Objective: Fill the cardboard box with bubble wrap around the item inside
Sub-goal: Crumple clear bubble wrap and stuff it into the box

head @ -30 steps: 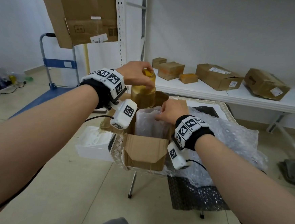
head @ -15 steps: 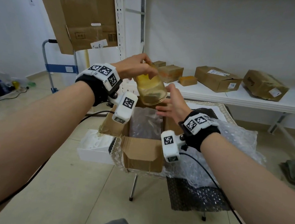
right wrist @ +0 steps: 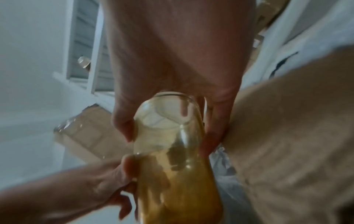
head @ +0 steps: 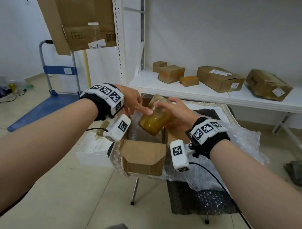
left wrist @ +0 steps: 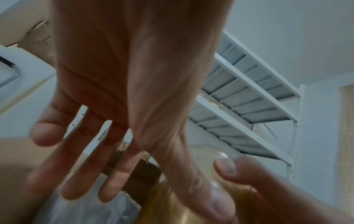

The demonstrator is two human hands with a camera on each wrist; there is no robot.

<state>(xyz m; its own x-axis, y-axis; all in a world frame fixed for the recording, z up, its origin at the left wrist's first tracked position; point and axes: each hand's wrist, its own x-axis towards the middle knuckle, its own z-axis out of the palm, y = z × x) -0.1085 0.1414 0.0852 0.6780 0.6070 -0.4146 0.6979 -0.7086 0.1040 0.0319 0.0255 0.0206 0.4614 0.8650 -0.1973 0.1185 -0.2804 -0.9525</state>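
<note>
A glass jar of amber stuff hangs tilted over the open cardboard box, base toward me. My right hand grips it round the upper part, thumb on one side and fingers on the other, as the right wrist view shows on the jar. My left hand is beside it with fingers spread and straight; only its thumb touches the glass. Clear plastic wrap lines the inside of the box. A heap of bubble wrap lies right of the box.
The box stands on a small table with a lace-edged cloth. A white foam tray is on the floor to the left. A white shelf behind carries several cardboard parcels. A blue hand trolley stands back left.
The jar was lifted out of the box by my left hand, then tilted and passed across. My right hand now holds it and my left fingers have opened off it.
</note>
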